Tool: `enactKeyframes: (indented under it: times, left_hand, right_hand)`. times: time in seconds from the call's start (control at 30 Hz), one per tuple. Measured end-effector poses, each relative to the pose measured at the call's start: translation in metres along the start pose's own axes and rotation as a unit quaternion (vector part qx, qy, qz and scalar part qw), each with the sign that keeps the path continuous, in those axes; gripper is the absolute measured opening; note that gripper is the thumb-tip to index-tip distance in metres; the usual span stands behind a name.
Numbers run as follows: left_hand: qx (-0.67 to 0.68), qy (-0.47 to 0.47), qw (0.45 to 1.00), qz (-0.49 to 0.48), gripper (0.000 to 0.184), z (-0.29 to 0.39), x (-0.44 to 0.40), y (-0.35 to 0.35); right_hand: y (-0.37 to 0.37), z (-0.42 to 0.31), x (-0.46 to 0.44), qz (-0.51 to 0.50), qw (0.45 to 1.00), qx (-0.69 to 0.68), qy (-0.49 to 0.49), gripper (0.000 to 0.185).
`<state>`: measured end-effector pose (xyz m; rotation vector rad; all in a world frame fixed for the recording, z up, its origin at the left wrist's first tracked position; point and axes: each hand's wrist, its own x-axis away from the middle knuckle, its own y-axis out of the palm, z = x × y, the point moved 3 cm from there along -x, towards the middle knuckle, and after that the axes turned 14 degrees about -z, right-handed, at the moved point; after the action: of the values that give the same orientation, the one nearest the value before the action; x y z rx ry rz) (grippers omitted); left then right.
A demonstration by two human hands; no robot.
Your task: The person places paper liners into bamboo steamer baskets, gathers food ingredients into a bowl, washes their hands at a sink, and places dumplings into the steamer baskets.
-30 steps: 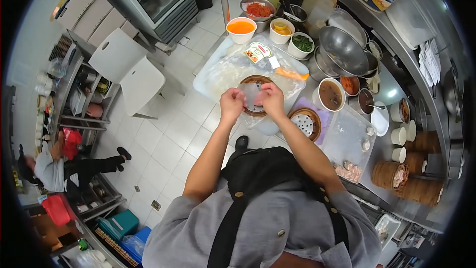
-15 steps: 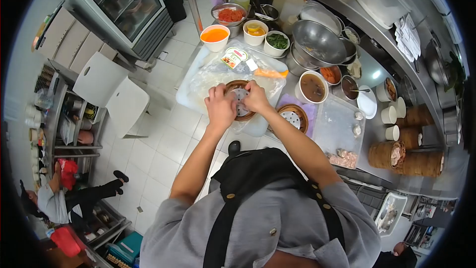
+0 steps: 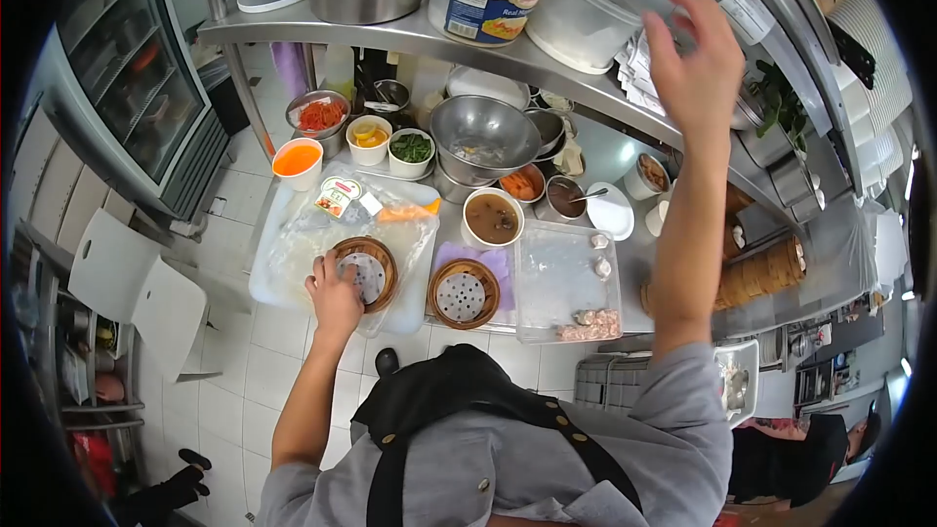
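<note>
The round bamboo steamer basket (image 3: 392, 275) sits on the white board (image 3: 269, 271), its open side facing up and its circular rim giving equal width every way. Inside, the perforated liner (image 3: 369, 279) lies roughly flat, more exposed than half a second ago, when both hands covered it. Now only the left hand (image 3: 335, 299) remains there, fingers bent over the liner's left part; whether it grips anything cannot be told. The right hand (image 3: 695, 63) has left the basket and is raised far to the right, open, fingers spread and pointing up, before the metal shelf (image 3: 410, 31). A second steamer basket (image 3: 435, 295) rests on purple cloth (image 3: 504, 273) beside the board.
</note>
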<state>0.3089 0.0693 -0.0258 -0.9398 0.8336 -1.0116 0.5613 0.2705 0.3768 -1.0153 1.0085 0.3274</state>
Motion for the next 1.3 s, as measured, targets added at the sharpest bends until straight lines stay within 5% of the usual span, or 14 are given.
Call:
enactKeyframes:
  times: [0.07,0.1,0.27,0.37,0.43,0.5,0.6,0.73,1.0,1.07,1.17,1.2,1.23,1.3]
  left_hand:
    - [-0.002,0.016,0.999,-0.040,0.023,-0.004,0.000,0.017]
    - [-0.002,0.008,0.999,-0.043,0.023,-0.006,-0.001,0.021]
    - [0.164,-0.063,0.983,0.052,0.021,-0.039,-0.012,-0.010]
    - [0.206,-0.038,0.974,0.090,0.022,-0.034,-0.011,-0.023]
    - [0.214,-0.007,0.974,0.077,0.020,-0.034,-0.006,-0.009]
    - [0.236,0.052,0.969,0.047,0.021,-0.017,-0.009,0.003]
    - [0.313,0.006,0.947,0.073,0.021,0.002,-0.012,-0.012]
    - [0.424,0.075,0.903,-0.009,0.019,0.050,-0.026,-0.069]
    - [0.389,0.339,0.850,0.107,0.016,0.183,-0.082,-0.159]
    - [0.492,0.342,0.799,0.054,0.022,0.214,-0.093,-0.157]
    - [0.714,0.222,0.622,-0.233,0.042,0.215,-0.115,-0.102]
    - [0.743,0.187,0.537,-0.352,0.044,0.204,-0.111,-0.070]
    - [0.741,0.196,0.505,-0.396,0.035,0.193,-0.103,-0.038]
    - [0.721,0.060,0.533,-0.438,0.020,0.161,-0.075,0.009]
  right_hand:
    - [0.016,0.037,-0.020,-0.040,0.998,0.033,-0.024,0.030]
    - [0.032,0.051,-0.028,-0.160,0.987,-0.004,0.003,0.035]
    - [0.085,0.109,-0.049,-0.571,0.776,-0.217,0.157,0.044]
    - [0.087,0.107,-0.050,-0.603,0.751,-0.225,0.148,0.042]
    - [0.083,0.117,-0.057,-0.485,0.793,-0.277,0.243,0.042]
    - [0.085,0.120,-0.062,-0.486,0.802,-0.279,0.206,0.039]
    - [0.075,0.130,-0.060,-0.417,0.816,-0.346,0.201,0.037]
    - [0.077,0.117,-0.032,-0.080,0.837,-0.450,0.299,0.013]
    - [0.043,0.081,0.023,0.230,0.685,-0.640,0.262,0.021]
    - [0.046,0.058,0.071,0.149,0.685,-0.667,0.253,0.016]
    - [0.076,-0.022,0.166,-0.049,0.701,-0.616,0.356,0.008]
    - [0.090,-0.043,0.197,-0.105,0.661,-0.619,0.412,0.008]
    - [0.108,-0.060,0.234,-0.109,0.631,-0.618,0.457,0.008]
    - [0.143,-0.086,0.296,-0.119,0.572,-0.614,0.531,0.008]
